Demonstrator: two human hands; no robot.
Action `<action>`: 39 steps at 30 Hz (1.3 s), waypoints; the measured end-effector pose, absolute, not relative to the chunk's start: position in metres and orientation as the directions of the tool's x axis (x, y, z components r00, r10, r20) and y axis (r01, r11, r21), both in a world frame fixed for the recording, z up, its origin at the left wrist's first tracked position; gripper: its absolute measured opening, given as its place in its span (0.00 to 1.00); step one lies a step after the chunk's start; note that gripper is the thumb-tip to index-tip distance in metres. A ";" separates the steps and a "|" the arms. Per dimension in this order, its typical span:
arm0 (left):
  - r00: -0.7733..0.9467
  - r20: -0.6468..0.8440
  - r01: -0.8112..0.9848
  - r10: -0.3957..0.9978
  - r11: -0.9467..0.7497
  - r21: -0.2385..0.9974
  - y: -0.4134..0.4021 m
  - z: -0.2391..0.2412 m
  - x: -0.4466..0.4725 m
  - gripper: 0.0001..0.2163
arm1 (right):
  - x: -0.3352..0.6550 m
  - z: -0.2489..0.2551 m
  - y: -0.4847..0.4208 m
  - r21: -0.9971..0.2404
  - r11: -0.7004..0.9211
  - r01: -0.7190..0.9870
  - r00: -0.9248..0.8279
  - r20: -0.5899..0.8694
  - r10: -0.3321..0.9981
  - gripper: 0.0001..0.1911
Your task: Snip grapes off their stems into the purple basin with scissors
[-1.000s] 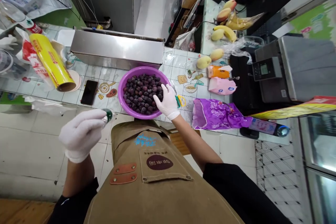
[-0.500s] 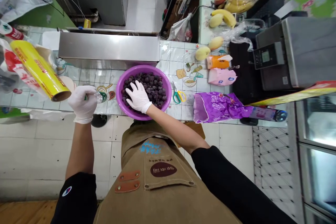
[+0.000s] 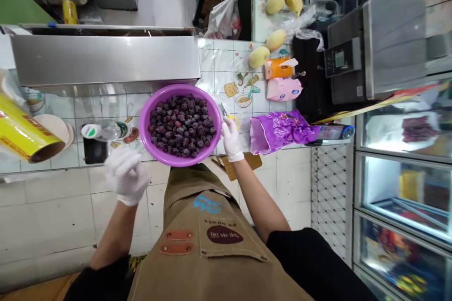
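Observation:
A purple bowl [image 3: 144,120] full of dark grapes [image 3: 181,124] stands at the counter's front edge, right before me. My right hand [image 3: 232,138], in a white glove, is closed on the yellow-handled scissors [image 3: 226,114] just right of the bowl; the blade tip points away from me. My left hand [image 3: 127,177], also gloved, hangs blurred below the counter edge, left of the bowl, holding nothing that I can make out. A clear plastic bottle [image 3: 105,130] with a green label lies on its side on the counter, above that hand.
A black phone [image 3: 94,151] lies under the bottle. A yellow film roll [image 3: 24,134] sticks out at the left. A long steel box [image 3: 106,59] runs behind the bowl. To the right are a purple bag [image 3: 277,129], tissue packs [image 3: 282,89], mangoes [image 3: 259,56] and a scale [image 3: 374,49].
My left hand has let go of the bottle, which now lies on the counter, and dropped back. My right hand left the grapes and moved right onto the scissors. The view shifted.

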State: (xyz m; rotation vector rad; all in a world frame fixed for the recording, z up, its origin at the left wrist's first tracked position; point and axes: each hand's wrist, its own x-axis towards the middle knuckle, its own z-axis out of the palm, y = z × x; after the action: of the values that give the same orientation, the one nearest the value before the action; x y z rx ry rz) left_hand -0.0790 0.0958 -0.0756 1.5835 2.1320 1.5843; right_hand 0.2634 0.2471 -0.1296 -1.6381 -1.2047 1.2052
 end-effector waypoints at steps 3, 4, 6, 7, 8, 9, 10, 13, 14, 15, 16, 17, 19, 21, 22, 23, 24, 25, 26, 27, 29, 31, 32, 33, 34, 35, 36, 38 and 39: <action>-0.638 0.300 0.508 0.709 0.095 0.856 0.084 -0.105 -0.041 0.12 | 0.251 -0.137 0.249 -0.952 -0.267 0.152 0.021 -0.267 0.963 0.38; -0.698 0.158 0.365 0.699 0.157 0.918 0.087 -0.113 -0.035 0.18 | 0.246 -0.139 0.251 -0.959 -0.262 0.107 -0.006 -0.264 0.965 0.37; -0.712 -0.135 0.044 0.689 0.236 0.971 0.101 -0.126 -0.032 0.25 | 0.239 -0.142 0.258 -0.963 -0.270 -0.028 -0.054 -0.268 0.962 0.36; -0.668 -0.240 -0.100 0.705 0.234 0.967 0.111 -0.131 -0.035 0.27 | 0.237 -0.143 0.261 -0.954 -0.284 -0.102 -0.074 -0.277 0.958 0.36; -0.610 -0.303 -0.220 0.732 0.211 0.952 0.122 -0.135 -0.038 0.28 | 0.234 -0.145 0.264 -0.939 -0.300 -0.168 -0.089 -0.288 0.953 0.38; -0.558 -0.330 -0.314 0.761 0.174 0.933 0.134 -0.137 -0.043 0.29 | 0.232 -0.147 0.266 -0.923 -0.313 -0.223 -0.099 -0.298 0.949 0.39; -0.521 -0.342 -0.388 0.782 0.140 0.911 0.145 -0.139 -0.047 0.29 | 0.230 -0.149 0.267 -0.910 -0.321 -0.262 -0.102 -0.305 0.947 0.40; -0.470 -0.376 -0.487 0.798 0.121 0.865 0.166 -0.135 -0.055 0.29 | 0.225 -0.149 0.260 -0.904 -0.295 -0.310 -0.052 -0.293 0.955 0.37; -0.458 -0.399 -0.496 0.795 0.144 0.856 0.168 -0.132 -0.056 0.30 | 0.225 -0.148 0.254 -0.904 -0.278 -0.324 -0.018 -0.288 0.958 0.36; -0.443 -0.418 -0.498 0.793 0.171 0.850 0.168 -0.128 -0.055 0.30 | 0.226 -0.145 0.246 -0.905 -0.259 -0.337 0.019 -0.281 0.959 0.35; -0.432 -0.429 -0.491 0.793 0.192 0.850 0.165 -0.123 -0.053 0.31 | 0.229 -0.142 0.235 -0.905 -0.239 -0.352 0.055 -0.275 0.960 0.34; -0.428 -0.431 -0.478 0.794 0.205 0.854 0.160 -0.117 -0.049 0.30 | 0.235 -0.138 0.223 -0.904 -0.218 -0.368 0.088 -0.267 0.960 0.34; -0.426 -0.421 -0.452 0.801 0.215 0.866 0.147 -0.104 -0.036 0.29 | 0.252 -0.128 0.194 -0.896 -0.177 -0.406 0.138 -0.252 0.958 0.32; -0.411 -0.403 -0.423 0.818 0.221 0.879 0.130 -0.091 -0.016 0.29 | 0.278 -0.115 0.160 -0.887 -0.131 -0.442 0.184 -0.233 0.955 0.31; -0.394 -0.400 -0.410 0.827 0.232 0.882 0.122 -0.084 -0.002 0.29 | 0.293 -0.109 0.140 -0.883 -0.109 -0.457 0.210 -0.226 0.951 0.31; -0.372 -0.403 -0.399 0.836 0.248 0.883 0.114 -0.078 0.012 0.29 | 0.310 -0.103 0.119 -0.879 -0.087 -0.469 0.239 -0.221 0.946 0.31; -0.348 -0.408 -0.388 0.844 0.267 0.882 0.106 -0.072 0.029 0.29 | 0.327 -0.098 0.097 -0.875 -0.067 -0.480 0.270 -0.220 0.937 0.32; -0.317 -0.414 -0.378 0.853 0.286 0.880 0.098 -0.068 0.046 0.29 | 0.344 -0.093 0.074 -0.870 -0.049 -0.490 0.306 -0.224 0.925 0.33; -0.278 -0.418 -0.368 0.865 0.305 0.878 0.090 -0.063 0.064 0.30 | 0.361 -0.088 0.049 -0.865 -0.028 -0.501 0.347 -0.230 0.909 0.34; -0.233 -0.420 -0.356 0.877 0.325 0.876 0.082 -0.060 0.084 0.30 | 0.378 -0.084 0.024 -0.860 -0.002 -0.511 0.392 -0.236 0.889 0.34; -0.132 -0.413 -0.330 0.901 0.354 0.875 0.064 -0.053 0.124 0.30 | 0.409 -0.075 -0.028 -0.846 0.063 -0.529 0.486 -0.241 0.840 0.34; -0.024 -0.406 -0.298 0.914 0.381 0.875 0.043 -0.049 0.166 0.29 | 0.437 -0.066 -0.079 -0.827 0.137 -0.546 0.564 -0.241 0.790 0.34; 0.028 -0.410 -0.281 0.911 0.401 0.872 0.032 -0.047 0.188 0.29 | 0.450 -0.060 -0.104 -0.818 0.169 -0.549 0.600 -0.246 0.761 0.34; 0.074 -0.422 -0.264 0.903 0.426 0.865 0.020 -0.046 0.209 0.28 | 0.462 -0.054 -0.129 -0.812 0.197 -0.550 0.636 -0.253 0.729 0.34; 0.115 -0.438 -0.246 0.892 0.452 0.857 0.009 -0.044 0.231 0.28 | 0.474 -0.048 -0.151 -0.807 0.225 -0.547 0.671 -0.261 0.694 0.34; 0.155 -0.456 -0.229 0.877 0.480 0.847 -0.001 -0.043 0.253 0.28 | 0.486 -0.042 -0.173 -0.803 0.251 -0.540 0.706 -0.270 0.655 0.34; 0.195 -0.470 -0.213 0.861 0.505 0.837 -0.011 -0.042 0.274 0.28 | 0.497 -0.037 -0.193 -0.802 0.275 -0.531 0.738 -0.278 0.614 0.33; 0.294 -0.476 -0.178 0.829 0.537 0.825 -0.027 -0.040 0.316 0.29 | 0.519 -0.029 -0.227 -0.795 0.323 -0.513 0.792 -0.293 0.536 0.30; 0.350 -0.468 -0.158 0.812 0.543 0.824 -0.033 -0.038 0.337 0.30 | 0.530 -0.026 -0.241 -0.792 0.340 -0.507 0.810 -0.303 0.501 0.29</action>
State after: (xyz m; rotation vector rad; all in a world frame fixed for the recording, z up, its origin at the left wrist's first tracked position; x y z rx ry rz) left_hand 0.3368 -0.0328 -0.0380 0.7650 1.0249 0.7143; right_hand 0.5303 -0.2407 -0.0259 -1.0328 0.0064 0.6558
